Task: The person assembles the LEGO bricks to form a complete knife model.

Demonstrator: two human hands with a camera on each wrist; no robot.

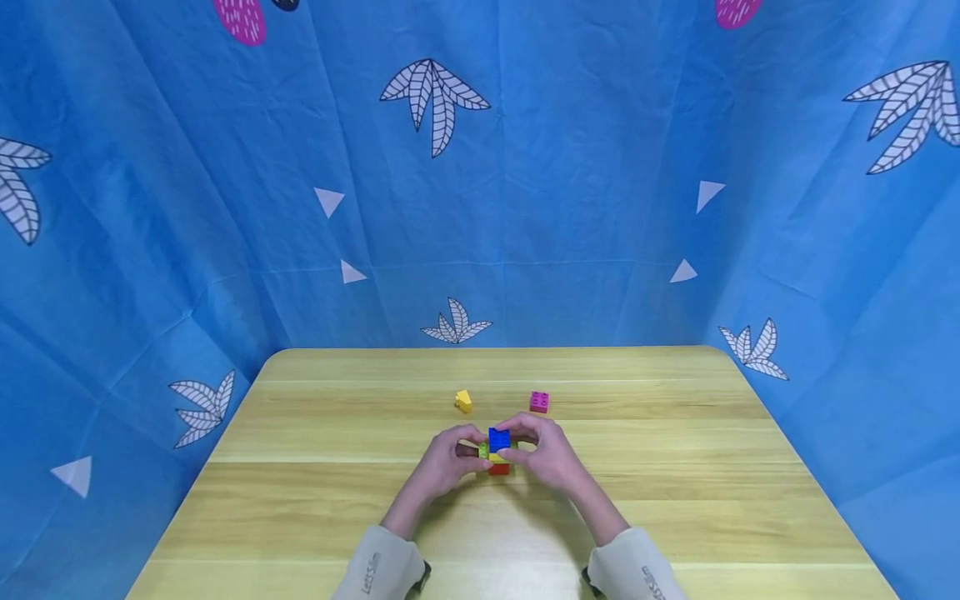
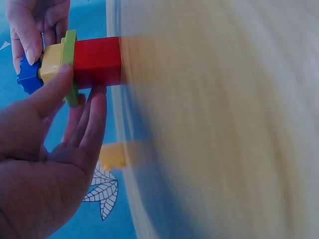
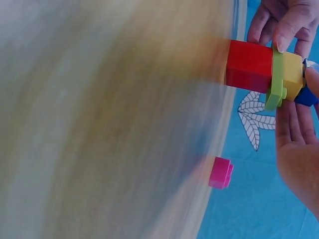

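A small toy-brick stack stands on the table: a red brick (image 2: 98, 60) at the bottom, a wider light-green plate (image 3: 275, 82) over it, then a yellow brick (image 3: 292, 72). At the top is a blue brick (image 1: 499, 439), slightly tilted against the yellow one; whether it is fully pressed on I cannot tell. My left hand (image 1: 444, 461) holds the stack from the left, thumb and fingers about the green plate. From the right, my right hand (image 1: 547, 455) pinches the blue brick between thumb and fingers.
Behind the stack, a yellow piece (image 1: 463, 402) with a slanted shape lies to the left and a magenta brick (image 1: 539, 402) to the right. The wooden table (image 1: 300, 483) ends at a blue patterned cloth (image 1: 570, 208) hanging behind and at both sides.
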